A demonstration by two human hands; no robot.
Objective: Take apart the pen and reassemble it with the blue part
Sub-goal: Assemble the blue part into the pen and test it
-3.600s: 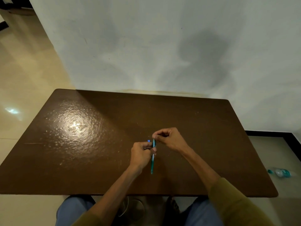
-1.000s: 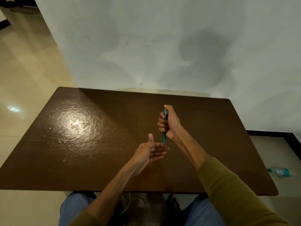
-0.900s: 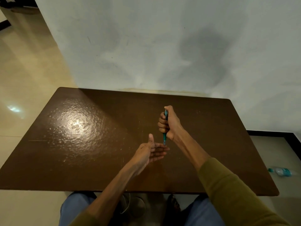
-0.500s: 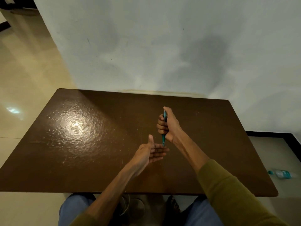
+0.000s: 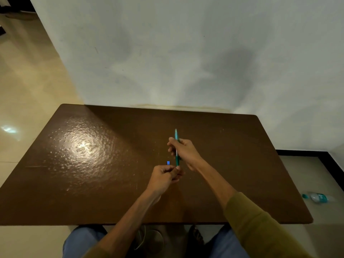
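Note:
A slim teal pen (image 5: 176, 140) is held in my right hand (image 5: 184, 151). It stands tilted, with its far end pointing away from me above the brown table (image 5: 93, 183). My left hand (image 5: 164, 176) is curled shut just below, and its fingertips pinch the pen's near end. A small blue part (image 5: 168, 162) sits just beyond my left knuckles, left of the pen. I cannot tell whether it lies on the table or touches my fingers.
A pale wall rises right behind the table's far edge. A plastic bottle (image 5: 316, 197) lies on the floor to the right of the table. My knees and a shoe show under the near edge.
My left hand was open, palm up; now it is closed at the pen's near end. My right hand changed from a fist grip to a finger grip, and the pen's far end sticks out more. The blue part shows again.

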